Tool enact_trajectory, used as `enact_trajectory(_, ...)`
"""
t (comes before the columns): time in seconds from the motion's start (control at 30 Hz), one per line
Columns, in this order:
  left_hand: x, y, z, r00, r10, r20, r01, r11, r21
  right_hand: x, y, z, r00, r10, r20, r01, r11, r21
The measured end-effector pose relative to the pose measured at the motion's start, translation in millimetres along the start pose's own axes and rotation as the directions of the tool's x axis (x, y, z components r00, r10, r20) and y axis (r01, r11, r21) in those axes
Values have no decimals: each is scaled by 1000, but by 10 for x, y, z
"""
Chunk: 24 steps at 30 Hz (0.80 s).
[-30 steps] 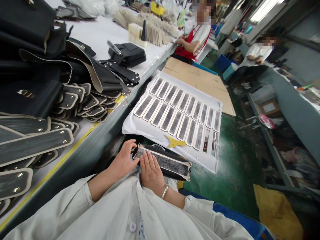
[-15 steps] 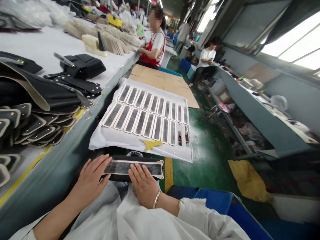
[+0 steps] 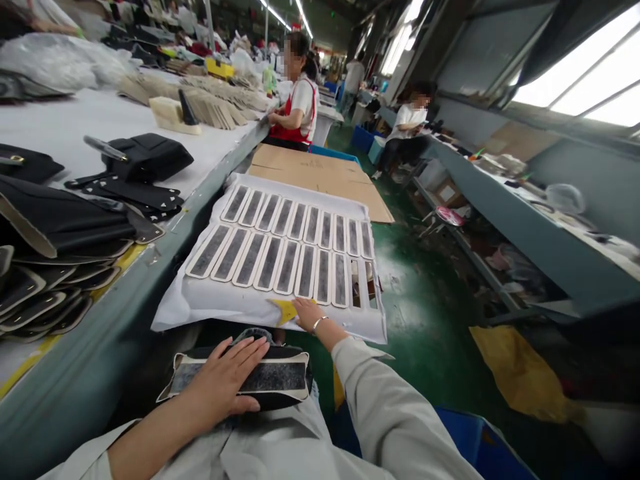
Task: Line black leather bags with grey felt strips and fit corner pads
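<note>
A black leather-like piece (image 3: pixel 285 402), probably a bag body, lies across my lap. A long dark-grey strip (image 3: pixel 280 375) with pale edges covers its upper face. My left hand (image 3: pixel 227 373) rests on this strip with fingers stretched out and thumb apart. Farther forward, my right hand (image 3: pixel 307 313) has its fingers around one end of a flat yellow scraper-like tool (image 3: pixel 284 311), at the near edge of a white-covered board (image 3: pixel 230 299). Two rows of pale-edged grey strips (image 3: pixel 271 263) lie on that board. My right fingertips are partly hidden.
On the left table (image 3: pixel 50 113) are black bag parts (image 3: pixel 140 157) and stacked trimmed pieces (image 3: pixel 45 293). Cardboard (image 3: pixel 320 170) lies beyond the board. A person in a red apron (image 3: pixel 297 100) works at the table. A blue bin (image 3: pixel 465 433) stands at my right.
My right hand has left the strip on my lap and reached forward to the yellow tool. My left hand has shifted right, farther over the strip. The camera view has shifted too.
</note>
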<state>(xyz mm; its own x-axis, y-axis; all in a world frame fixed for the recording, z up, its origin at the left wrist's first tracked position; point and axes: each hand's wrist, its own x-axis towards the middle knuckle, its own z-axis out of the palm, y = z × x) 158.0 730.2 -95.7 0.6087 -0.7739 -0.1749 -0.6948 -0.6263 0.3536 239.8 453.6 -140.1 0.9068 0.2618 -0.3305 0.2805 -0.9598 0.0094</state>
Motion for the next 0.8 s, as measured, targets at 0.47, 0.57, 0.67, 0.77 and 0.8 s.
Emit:
enact_trajectory(0.47, 443, 357, -272, 979, 63, 196, -37, 990, -133, 248, -89, 184, 997, -50, 50, 46, 996, 70)
enact_trajectory(0.57, 515, 452, -312, 977, 85, 197, -54, 986, -159, 65, -103, 102, 999, 45, -3, -44, 987, 153)
enact_trajectory(0.67, 578, 494, -347, 967, 129, 222, -85, 976, -199, -280, 20, -44, 985, 162, -63, -142, 960, 242)
enact_trajectory(0.77, 683, 463, -394, 938, 191, 289, -117, 960, -254, -783, 206, -192, 955, 263, -135, -162, 848, 504)
enact_trajectory(0.8, 732, 436, -413, 924, 211, 319, -121, 953, -277, -967, 253, -231, 949, 277, -152, -126, 773, 622)
